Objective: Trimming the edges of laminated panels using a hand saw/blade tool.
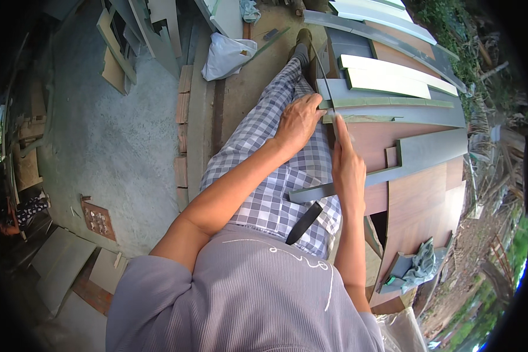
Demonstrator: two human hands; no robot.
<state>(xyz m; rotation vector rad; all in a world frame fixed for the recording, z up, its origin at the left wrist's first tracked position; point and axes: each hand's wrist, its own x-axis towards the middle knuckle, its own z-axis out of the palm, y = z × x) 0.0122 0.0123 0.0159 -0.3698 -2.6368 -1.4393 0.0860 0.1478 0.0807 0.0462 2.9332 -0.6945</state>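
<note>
My right hand [349, 167] is closed at the near end of a long, thin, dark blade-like tool [321, 66], its index finger stretched forward. The tool runs away from me, slightly curved; its handle is hidden in the hand. My left hand [299, 122] is closed, with thumb and fingertips at the left end of a narrow greenish-edged board strip [387, 102], beside the tool. A second thin strip [364, 118] lies just nearer to me. Across my lap reaches a grey board strip [314, 193], and a black handle-shaped object [304, 224] lies below it.
On my right, a surface of brown boards [416, 193] bears white strips [387, 79] and an L-shaped grey board [434, 148]. A crumpled cloth [421, 267] lies at its near edge. Leftward are a white sack [229, 56], leaning panels [120, 50] and a concrete floor [111, 135].
</note>
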